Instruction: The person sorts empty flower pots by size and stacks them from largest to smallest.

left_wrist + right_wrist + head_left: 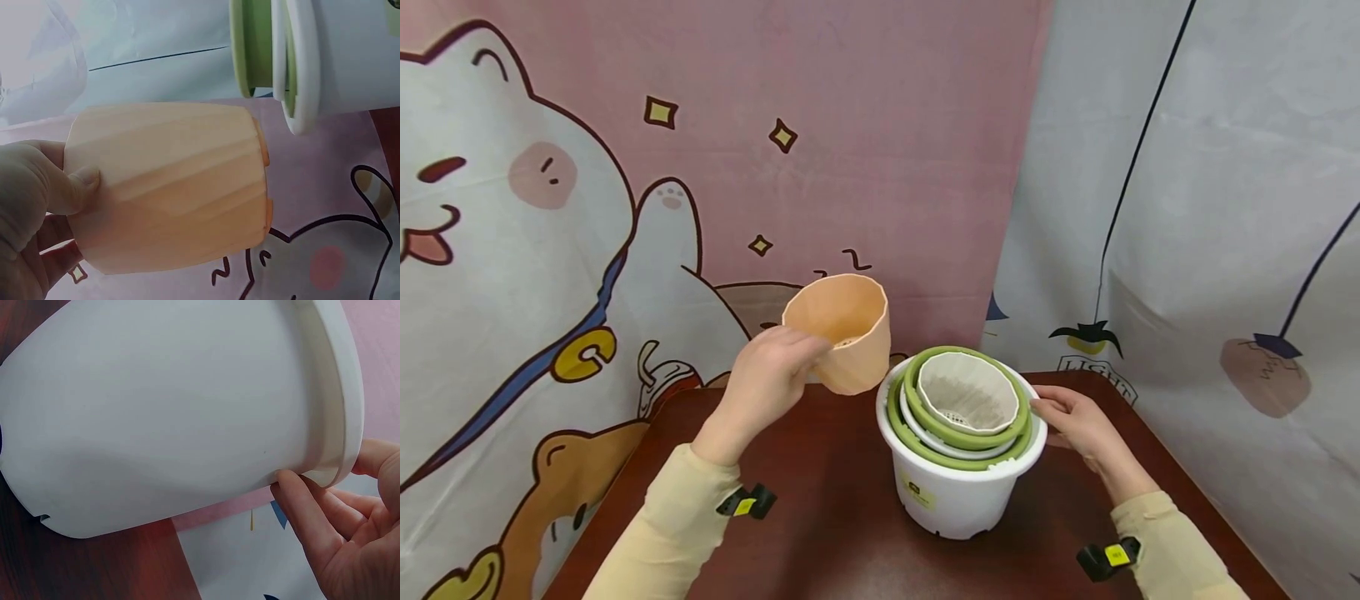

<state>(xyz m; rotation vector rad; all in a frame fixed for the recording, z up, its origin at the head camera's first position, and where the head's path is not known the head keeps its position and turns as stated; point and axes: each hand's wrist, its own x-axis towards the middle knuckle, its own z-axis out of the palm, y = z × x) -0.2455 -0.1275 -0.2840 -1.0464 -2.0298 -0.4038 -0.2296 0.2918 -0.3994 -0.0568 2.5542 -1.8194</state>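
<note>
My left hand (777, 375) pinches the rim of a peach plastic flower pot (867, 358), thumb outside on its wall, and holds it tilted in the air above the table. The left wrist view shows the ribbed outer side of the peach pot (169, 187). Right of it, a large white flower pot (951, 500) stands upright on the table. Nested inside it are green pots (925, 367) and white ones, with a small white pot (962, 383) innermost. My right hand (1078, 421) holds the large pot's rim (350, 394) on the right side, fingers below the lip.
The dark red-brown table (820, 508) ends at a back edge close behind the pots. A pink cloth (887, 167) with cartoon drawings hangs behind, and a pale one (1225, 208) hangs on the right. A yellow label (919, 493) is on the large pot's front.
</note>
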